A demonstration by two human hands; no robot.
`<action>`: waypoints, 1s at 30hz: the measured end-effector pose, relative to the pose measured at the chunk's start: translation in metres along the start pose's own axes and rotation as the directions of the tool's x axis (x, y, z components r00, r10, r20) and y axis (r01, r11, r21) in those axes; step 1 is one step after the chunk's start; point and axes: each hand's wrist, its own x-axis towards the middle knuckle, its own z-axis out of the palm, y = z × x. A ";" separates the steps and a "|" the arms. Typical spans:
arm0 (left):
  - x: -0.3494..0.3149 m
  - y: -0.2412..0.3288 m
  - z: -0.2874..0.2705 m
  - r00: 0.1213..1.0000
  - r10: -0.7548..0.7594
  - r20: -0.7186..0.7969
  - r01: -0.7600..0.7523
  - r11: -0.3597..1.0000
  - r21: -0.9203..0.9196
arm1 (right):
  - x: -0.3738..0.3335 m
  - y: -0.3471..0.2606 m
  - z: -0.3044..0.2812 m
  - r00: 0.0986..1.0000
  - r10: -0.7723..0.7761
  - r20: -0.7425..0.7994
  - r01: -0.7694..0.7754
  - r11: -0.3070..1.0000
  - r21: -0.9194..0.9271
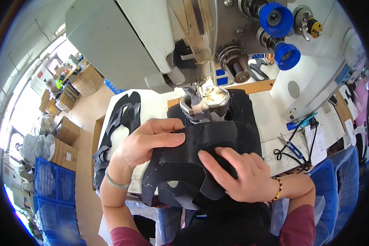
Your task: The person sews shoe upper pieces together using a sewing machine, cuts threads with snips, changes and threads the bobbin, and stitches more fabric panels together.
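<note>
A black shoe upper (pixel 180 174), partly mesh and partly smooth, lies curved over the bed of a sewing machine (pixel 205 104), right below the needle area. My left hand (pixel 151 139) is closed on its upper left edge, thumb on top, the other fingers partly hidden. My right hand (pixel 244 174) grips the piece from the right: two fingertips press on its smooth surface and the rest curl at its side. The fold of the upper hides part of that grip. Under it, more black material (pixel 246 119) covers the machine bed.
Several cut black shoe uppers (pixel 123 117) lie on the left of the white table. Blue-handled snips (pixel 293 148), a black cord and a paper slip (pixel 317 141) lie on the right. Blue crates (pixel 55 180) and cartons (pixel 65 153) stand on the floor to the left.
</note>
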 end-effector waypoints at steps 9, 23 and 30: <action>0.040 -0.038 -0.005 0.936 0.091 -0.341 -0.078 0.996 0.050 | 0.025 0.063 0.034 0.991 0.132 0.026 -0.134 0.967 0.216; 0.051 -0.051 0.004 0.822 0.349 -0.450 -0.154 0.897 0.414 | 0.008 0.099 0.072 0.988 0.073 -0.138 -0.021 0.939 0.342; 0.051 -0.053 0.000 0.823 0.369 -0.431 -0.193 0.897 0.399 | 0.008 0.100 0.075 0.988 0.072 -0.136 -0.022 0.939 0.343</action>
